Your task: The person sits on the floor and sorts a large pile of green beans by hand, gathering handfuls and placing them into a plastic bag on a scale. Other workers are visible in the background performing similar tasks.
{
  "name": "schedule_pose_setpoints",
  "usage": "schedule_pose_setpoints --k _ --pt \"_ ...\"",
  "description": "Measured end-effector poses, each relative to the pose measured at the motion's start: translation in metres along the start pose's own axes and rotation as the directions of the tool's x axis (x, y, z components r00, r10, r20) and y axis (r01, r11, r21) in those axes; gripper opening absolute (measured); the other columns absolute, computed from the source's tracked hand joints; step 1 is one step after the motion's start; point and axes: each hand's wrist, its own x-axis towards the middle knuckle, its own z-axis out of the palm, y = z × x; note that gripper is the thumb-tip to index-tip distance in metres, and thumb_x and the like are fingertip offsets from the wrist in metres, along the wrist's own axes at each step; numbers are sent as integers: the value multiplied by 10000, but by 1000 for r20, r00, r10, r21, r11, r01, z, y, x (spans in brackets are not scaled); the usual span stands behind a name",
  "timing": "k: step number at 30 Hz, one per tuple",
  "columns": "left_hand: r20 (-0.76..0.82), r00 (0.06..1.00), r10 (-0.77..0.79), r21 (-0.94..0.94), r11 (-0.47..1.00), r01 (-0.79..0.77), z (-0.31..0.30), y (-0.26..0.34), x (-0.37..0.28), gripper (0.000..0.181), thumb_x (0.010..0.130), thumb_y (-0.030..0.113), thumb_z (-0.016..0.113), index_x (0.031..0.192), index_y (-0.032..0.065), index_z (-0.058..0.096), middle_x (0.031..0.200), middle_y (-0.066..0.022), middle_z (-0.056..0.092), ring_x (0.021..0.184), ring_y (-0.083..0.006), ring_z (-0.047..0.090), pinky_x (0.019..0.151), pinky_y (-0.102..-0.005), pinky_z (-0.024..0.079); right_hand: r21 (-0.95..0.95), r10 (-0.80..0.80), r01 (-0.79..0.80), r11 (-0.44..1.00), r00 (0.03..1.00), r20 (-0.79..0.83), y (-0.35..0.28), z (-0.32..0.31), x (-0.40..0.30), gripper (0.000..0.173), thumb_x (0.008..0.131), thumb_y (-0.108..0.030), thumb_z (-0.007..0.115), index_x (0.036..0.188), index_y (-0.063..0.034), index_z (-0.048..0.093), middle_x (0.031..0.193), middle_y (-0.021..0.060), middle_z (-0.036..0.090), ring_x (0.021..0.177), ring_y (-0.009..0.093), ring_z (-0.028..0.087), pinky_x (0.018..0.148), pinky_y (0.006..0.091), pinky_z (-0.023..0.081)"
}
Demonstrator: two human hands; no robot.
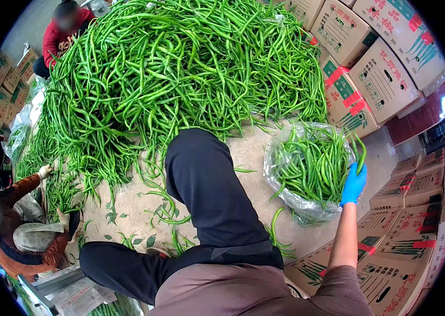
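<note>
My right hand (pixel 354 183), in a blue glove, is closed on a few long green chili peppers (pixel 360 152) at the right rim of a clear plastic bag (pixel 276 179). The bag stands open on the floor and is full of green peppers (pixel 313 166). My left hand is out of view. Before me lies a large heap of long green peppers (pixel 191 67), reaching close to my knee. Loose peppers (pixel 167 215) and leaves (pixel 151 240) are scattered on the floor between my legs.
Printed cardboard boxes (pixel 384 81) are stacked at the right, with more boxes (pixel 392 245) beside my right arm. A person in gloves (pixel 29 237) sits at the left among peppers; another in red (pixel 50 41) is behind the heap. A metal frame (pixel 35 294) stands at lower left.
</note>
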Motion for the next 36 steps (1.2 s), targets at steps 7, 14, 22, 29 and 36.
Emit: schedule_pose_setpoints --k 7,14,22,29,36 --pt "69 997 26 183 982 -38 1 -51 -21 318 866 305 497 1061 67 579 1015 -96 629 912 -206 568 812 -354 447 -143 317 -283 948 837 447 112 -3 56 363 837 -196 574 1109 39 523 1026 141 587 884 195 535 800 354 429" --pt "-246 951 188 44 982 -182 -16 -129 -46 134 626 98 604 749 49 626 735 -203 601 635 -325 589 566 -383 465 128 -387 372 919 913 128 -23 56 87 341 897 -191 520 1157 30 519 1186 142 527 1057 219 501 923 344 388" --pt "-876 444 -187 -292 939 -181 -189 -119 -124 172 886 154 494 893 -13 534 735 -61 506 658 -125 465 599 -304 396 678 -585 124 724 630 510 -268 161 -4 262 914 -192 493 1109 -33 566 1055 57 598 866 118 551 791 252 430" --pt "-917 388 96 -129 847 -515 -343 38 -181 356 903 87 449 1250 9 462 1212 -95 519 1082 -176 519 920 -296 406 548 -591 -300 781 -70 804 -271 256 -109 236 864 -101 521 1081 -22 568 966 44 615 903 150 568 827 262 442" --pt "-589 441 677 47 574 -818 -334 378 -47 264 800 75 596 1064 57 588 893 -133 626 794 -217 630 709 -320 496 58 -195 -250 966 -568 800 -179 345 -184 238 867 -89 520 1092 -21 563 958 46 616 841 127 576 756 252 469"
